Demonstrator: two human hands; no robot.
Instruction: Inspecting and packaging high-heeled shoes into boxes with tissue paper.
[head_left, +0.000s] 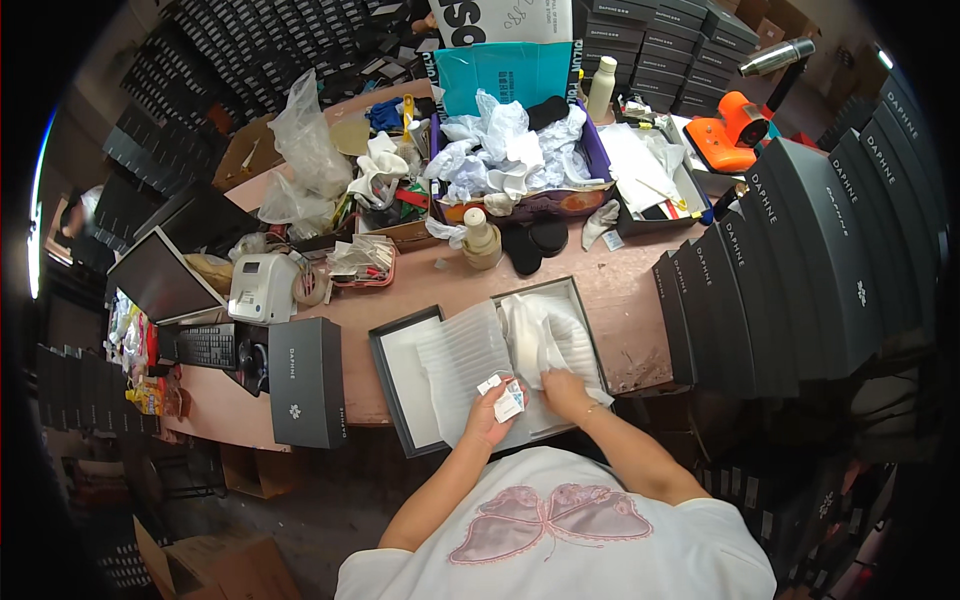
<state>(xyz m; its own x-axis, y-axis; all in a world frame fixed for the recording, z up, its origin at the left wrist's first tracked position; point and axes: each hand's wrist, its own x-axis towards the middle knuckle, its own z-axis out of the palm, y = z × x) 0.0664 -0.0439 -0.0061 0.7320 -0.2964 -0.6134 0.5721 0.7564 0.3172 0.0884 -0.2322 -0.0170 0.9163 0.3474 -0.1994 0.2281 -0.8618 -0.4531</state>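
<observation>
My left hand (487, 418) is closed on a few small white cards (508, 401), held over the near edge of an open dark shoebox (593, 332). Inside the box, my right hand (568, 394) has its fingers curled at the edge of white wrapping (528, 330); the fingertips are partly hidden. The wrapping covers something pale, whose shape is mostly concealed. A ribbed translucent foam sheet (455, 345) spills from the box to the left, overlapping the box lid (408, 392), which lies with its white inside up.
Tall stacks of dark shoeboxes (810, 250) rise at the right. A closed shoebox (306, 380), a label printer (263, 287) and a keyboard (207, 346) stand left. Behind are a cream bottle (480, 240), black pads (535, 245) and a bin of crumpled paper (515, 150).
</observation>
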